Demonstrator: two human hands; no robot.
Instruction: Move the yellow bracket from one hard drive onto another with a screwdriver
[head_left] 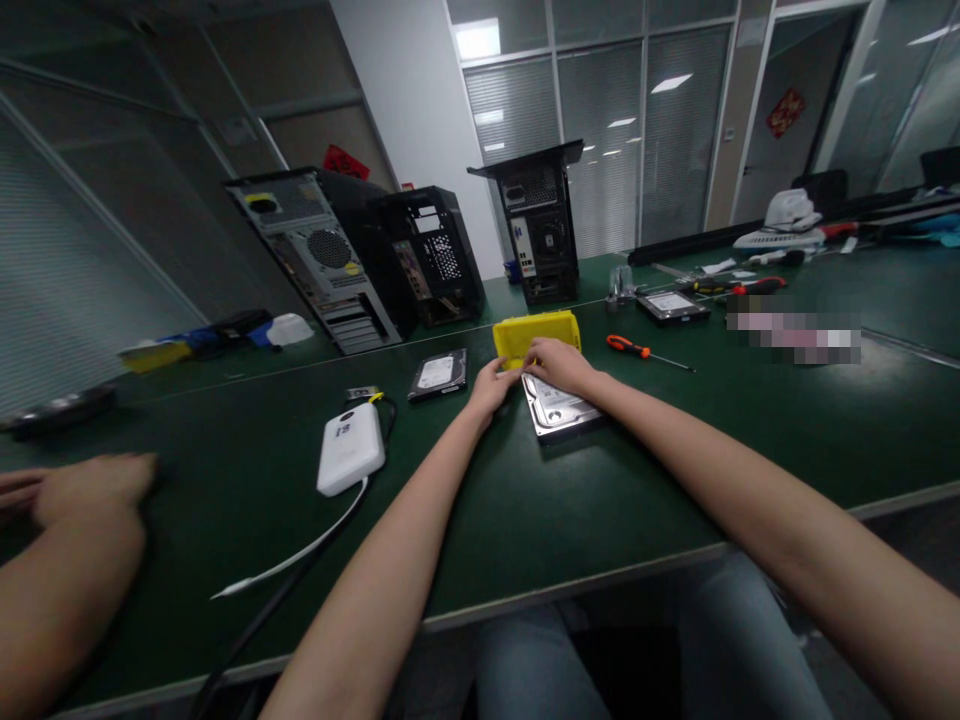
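A silver hard drive lies on the green table in front of me. Just behind it an open yellow plastic case stands with its lid up. At the drive's far left corner my left hand has its fingers pressed together, close to the fingertips of the other hand. My right hand rests over the drive's far edge with fingers bent down and closed. Whatever is pinched between the fingertips is too small or hidden to make out.
An orange-handled screwdriver lies right of the case. Another hard drive and a white power bank with cables are to the left. Computer cases stand behind. Another person's arm rests at far left.
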